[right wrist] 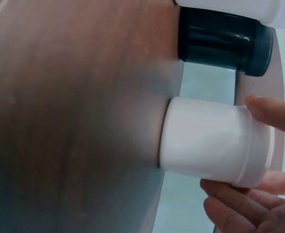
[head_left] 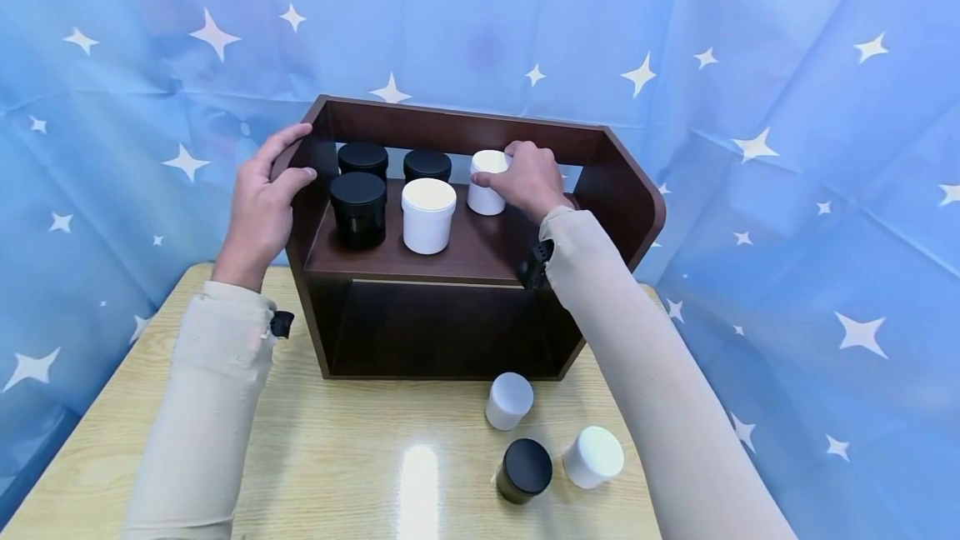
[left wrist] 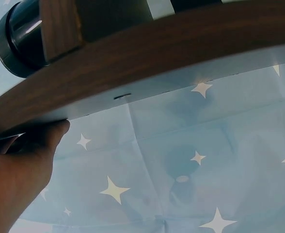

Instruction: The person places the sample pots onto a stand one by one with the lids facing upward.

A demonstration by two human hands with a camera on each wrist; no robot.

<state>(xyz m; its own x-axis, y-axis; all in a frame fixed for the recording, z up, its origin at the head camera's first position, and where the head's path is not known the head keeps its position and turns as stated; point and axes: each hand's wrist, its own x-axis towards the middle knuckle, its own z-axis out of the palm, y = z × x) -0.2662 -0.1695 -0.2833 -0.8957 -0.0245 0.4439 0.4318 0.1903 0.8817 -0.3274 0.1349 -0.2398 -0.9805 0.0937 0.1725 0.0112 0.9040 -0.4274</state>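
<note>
Right grip [head_left: 529, 180] pinches the upright white jar [head_left: 486, 183], lid up, while left grip [head_left: 264, 194] clasps the shelf's side wall [head_left: 303, 190].

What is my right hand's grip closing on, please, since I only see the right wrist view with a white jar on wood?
Observer: The right hand holds the back-row white jar on the shelf unit's upper shelf.
Operator: Thank you; where is the left hand?
Observer: The left hand grips the unit's left side panel.
Operator: Are any jars off the shelf?
Observer: Three stand on the table: two white jars and one black-lidded jar.
</note>
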